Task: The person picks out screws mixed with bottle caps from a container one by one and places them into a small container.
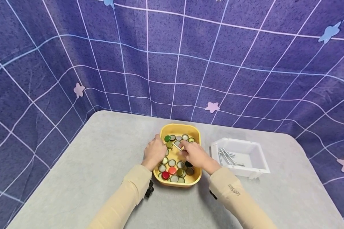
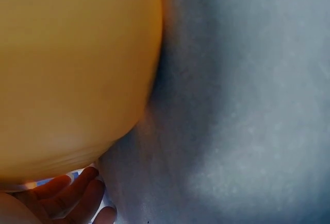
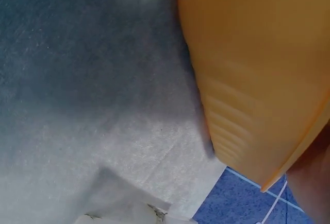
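A yellow plastic bin (image 1: 180, 128) holds several bottle caps, some showing pale undersides and others green, red or olive tops. My left hand (image 1: 155, 151) grips the bin's left rim; in the left wrist view its fingers (image 2: 77, 198) curl by the yellow wall. Over the bin, my right hand (image 1: 196, 154) pinches a slim silver metal rod (image 1: 177, 147). The rod's tip points left, right at an olive bottle cap (image 1: 169, 145); whether they touch I cannot tell. A green cap (image 1: 167, 138) lies just behind that one. Red caps (image 1: 165, 175) sit near the front wall.
To the right of the yellow bin stands a white plastic bin (image 1: 259, 156) with several silver metal rods (image 1: 227, 156) lying in it. Both bins rest on a grey tabletop (image 1: 103, 152). A blue-purple gridded curtain (image 1: 166, 63) with stars rises behind the table's back edge.
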A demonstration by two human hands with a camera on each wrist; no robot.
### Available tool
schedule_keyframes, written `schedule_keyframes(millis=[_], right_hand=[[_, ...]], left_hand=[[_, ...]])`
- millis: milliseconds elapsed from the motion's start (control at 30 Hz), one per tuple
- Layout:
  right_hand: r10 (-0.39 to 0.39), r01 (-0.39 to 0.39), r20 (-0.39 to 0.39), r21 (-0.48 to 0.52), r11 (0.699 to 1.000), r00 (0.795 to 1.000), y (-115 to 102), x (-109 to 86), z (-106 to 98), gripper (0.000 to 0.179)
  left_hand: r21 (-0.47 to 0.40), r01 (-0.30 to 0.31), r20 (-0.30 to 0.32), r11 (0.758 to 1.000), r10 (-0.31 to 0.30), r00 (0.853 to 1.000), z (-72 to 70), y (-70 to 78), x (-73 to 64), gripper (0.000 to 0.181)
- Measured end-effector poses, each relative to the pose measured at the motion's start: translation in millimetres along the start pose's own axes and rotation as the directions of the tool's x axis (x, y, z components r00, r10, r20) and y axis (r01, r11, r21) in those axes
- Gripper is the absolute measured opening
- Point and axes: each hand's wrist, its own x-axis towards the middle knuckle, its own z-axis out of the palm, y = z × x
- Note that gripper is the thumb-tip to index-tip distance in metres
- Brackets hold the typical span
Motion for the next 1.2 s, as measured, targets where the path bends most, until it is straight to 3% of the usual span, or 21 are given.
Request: schedule_keyframes(millis=[267, 667, 900, 1200], right_hand=[[-0.036, 0.038, -0.047, 0.041, 0.998, 0.998, 3.7, -1.5, -2.5, 0.015], [-0.020, 0.022, -0.028, 0.070, 0.997, 0.999, 4.6, -1.0, -8.1, 0.016], [0.035, -0.025, -0.035, 0.244, 0.970, 0.999, 3.2, -0.1, -14.0, 0.015], [0.109, -0.086, -0.050, 0.327, 0.941, 0.993, 0.7, -0.6, -26.9, 0.021]], left_hand=[[-0.005, 0.000, 0.006, 1.000, 0.000, 1.000, -1.0, -1.1, -0.6, 0.034], [-0.011, -0.003, -0.003, 1.000, 0.003, 1.000, -0.2, -0.4, -0.8, 0.031], [-0.009, 0.004, -0.008, 1.000, -0.004, 1.000, 0.3, -1.1, 1.3, 0.030], [-0.009, 0.005, 0.007, 1.000, -0.005, 1.000, -1.1, 1.2, 0.0, 0.031]])
